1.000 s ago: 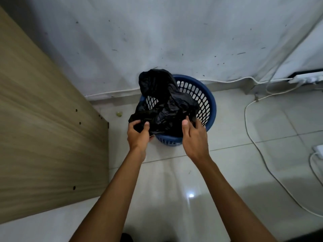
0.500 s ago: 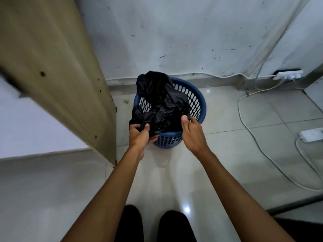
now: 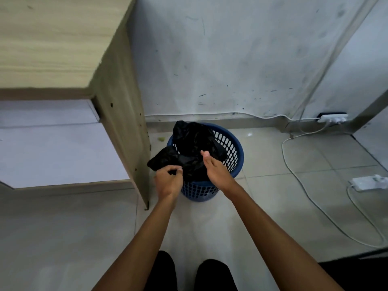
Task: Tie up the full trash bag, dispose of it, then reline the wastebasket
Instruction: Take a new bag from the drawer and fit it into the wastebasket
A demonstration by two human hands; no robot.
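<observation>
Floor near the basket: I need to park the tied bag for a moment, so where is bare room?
Bare tile lies between the basket and the white cable, and nearer, between basket and feet. It is crowded left, where the desk panel stands close, and far right by the power strip.

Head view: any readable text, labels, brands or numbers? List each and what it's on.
None readable.
black trash bag: plain, no print visible.
blue wastebasket: no label visible.
power strip at the wall and adapter on the floor: any markings are too small to read.
wall: only scuffs and scratches, no writing.
wooden desk: bare wood grain.
</observation>
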